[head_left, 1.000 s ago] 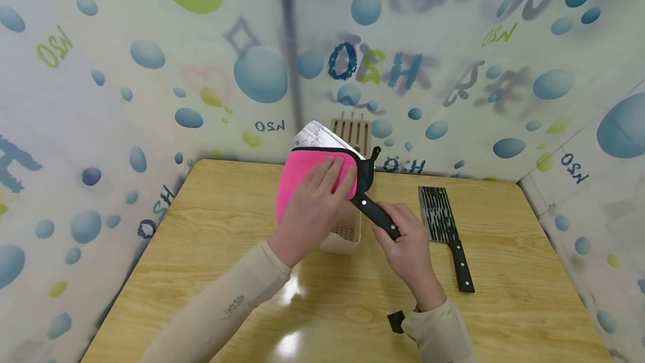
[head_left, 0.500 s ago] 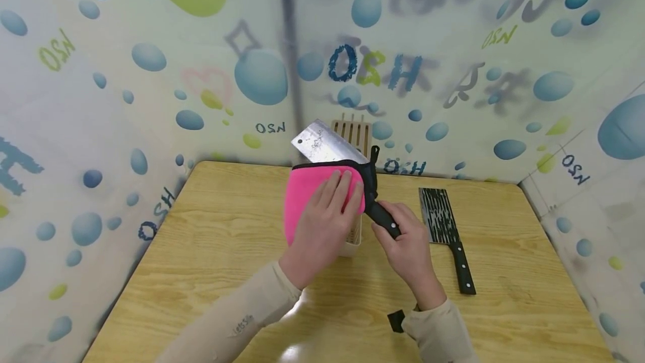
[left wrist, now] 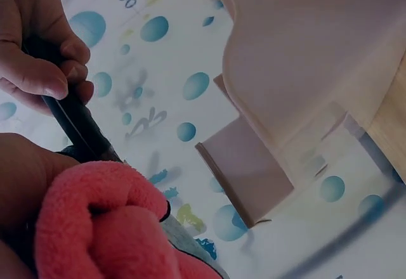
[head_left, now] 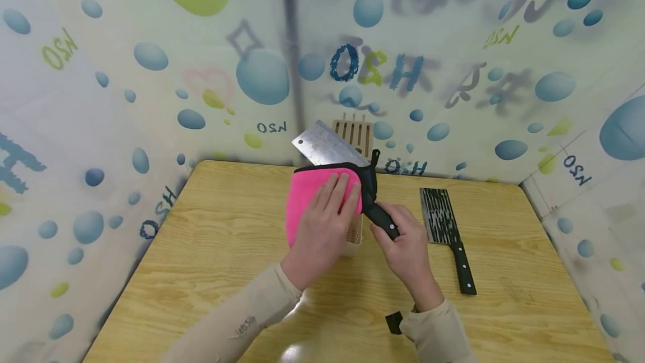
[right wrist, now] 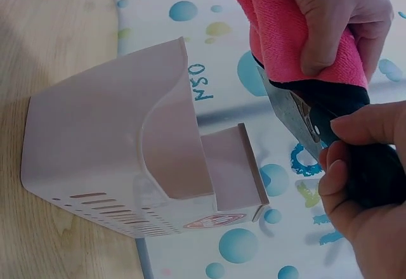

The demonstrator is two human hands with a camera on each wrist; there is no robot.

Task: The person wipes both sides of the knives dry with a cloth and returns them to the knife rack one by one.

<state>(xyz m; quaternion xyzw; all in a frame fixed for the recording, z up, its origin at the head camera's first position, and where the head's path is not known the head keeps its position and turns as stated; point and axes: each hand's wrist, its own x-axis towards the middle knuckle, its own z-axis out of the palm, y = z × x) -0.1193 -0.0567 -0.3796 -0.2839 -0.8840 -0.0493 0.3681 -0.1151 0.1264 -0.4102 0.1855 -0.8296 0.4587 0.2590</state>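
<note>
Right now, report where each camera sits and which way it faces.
On the head, facing forward and down at the pink cloth and held cleaver; left hand, right hand, sleeves show.
On the left wrist, facing the holder beyond the pink cloth; both hands show.
On the right wrist, facing the holder and held cleaver; both hands show.
Both wrist views share holder and pink cloth.
</note>
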